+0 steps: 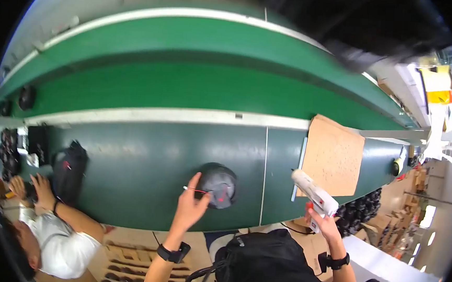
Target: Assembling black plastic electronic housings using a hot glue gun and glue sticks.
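Observation:
A black, round, dome-like part (222, 181) with a red wire lies on the green bench. My left hand (191, 205) grips its left edge between thumb and fingers; a short piece of the red wire with a pale end sticks out beside the fingers. To the right, my right hand (326, 225) is wrapped round the handle of a white glue gun (314, 191) with red details. Its dark tip points up and left, over the edge of a brown cardboard sheet (335, 156), apart from the round part.
A co-worker (64, 240) in a white top has both hands near a black pouch-like thing (70, 172) at the left. A green shelf (188, 83) runs along the back. Several black round parts (363, 208) are heaped beyond the bench's right front edge. Cartons (393, 215) stand farther right.

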`<state>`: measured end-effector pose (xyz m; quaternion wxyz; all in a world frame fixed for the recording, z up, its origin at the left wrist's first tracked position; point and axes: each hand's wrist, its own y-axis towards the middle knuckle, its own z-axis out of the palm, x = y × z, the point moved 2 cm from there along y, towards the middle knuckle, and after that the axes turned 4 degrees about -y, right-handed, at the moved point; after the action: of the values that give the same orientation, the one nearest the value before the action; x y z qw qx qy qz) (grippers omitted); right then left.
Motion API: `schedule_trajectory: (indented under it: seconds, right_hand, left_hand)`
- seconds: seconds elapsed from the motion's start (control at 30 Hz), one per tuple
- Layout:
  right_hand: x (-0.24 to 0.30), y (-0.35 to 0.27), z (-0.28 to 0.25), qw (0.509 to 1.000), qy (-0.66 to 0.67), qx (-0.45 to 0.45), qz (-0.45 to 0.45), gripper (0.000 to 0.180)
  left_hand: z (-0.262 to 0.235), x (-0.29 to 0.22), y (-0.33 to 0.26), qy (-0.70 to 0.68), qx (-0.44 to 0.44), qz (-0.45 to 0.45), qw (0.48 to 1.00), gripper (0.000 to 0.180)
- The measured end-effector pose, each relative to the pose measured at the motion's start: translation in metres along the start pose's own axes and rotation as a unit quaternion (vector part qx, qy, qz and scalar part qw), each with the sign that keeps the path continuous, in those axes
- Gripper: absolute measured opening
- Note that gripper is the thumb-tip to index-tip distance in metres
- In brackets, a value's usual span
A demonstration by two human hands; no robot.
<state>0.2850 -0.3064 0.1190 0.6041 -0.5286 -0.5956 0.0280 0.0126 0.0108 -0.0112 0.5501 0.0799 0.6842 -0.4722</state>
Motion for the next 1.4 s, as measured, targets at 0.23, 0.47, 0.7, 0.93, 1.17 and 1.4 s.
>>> schedule_trajectory:
  seconds: [0.23, 0.47, 0.7, 0.93, 1.17, 1.4]
  right_hand:
    - [0.007, 0.014, 0.006, 0.967, -0.17, 0.185, -0.044, 0.039]
    - [-0.013, 0.004, 0.004, 0.958, -0.191, 0.213, 0.027, 0.044]
    - [0.006, 0.009, 0.045, 0.894, -0.358, 0.251, -0.1, 0.038]
    - [0.01, 0.012, 0.076, 0.889, -0.301, 0.264, -0.221, 0.03]
    - [0.014, 0.008, 0.092, 0.874, -0.356, 0.23, -0.237, 0.028]
    - [0.018, 0.004, 0.097, 0.874, -0.368, 0.222, -0.226, 0.025]
  left_hand:
    - [0.063, 0.023, -0.043, 0.16, -0.065, 0.132, 0.976, 0.075]
    - [0.099, -0.019, -0.074, 0.271, -0.055, 0.278, 0.92, 0.045]
    - [0.092, -0.023, -0.027, 0.344, 0.006, 0.292, 0.893, 0.031]
    - [0.084, -0.034, -0.001, 0.183, 0.013, 0.183, 0.966, 0.024]
    - [0.075, -0.032, 0.0, 0.155, 0.024, 0.178, 0.971, 0.023]
    - [0.069, -0.029, 0.002, 0.158, 0.027, 0.2, 0.967, 0.023]
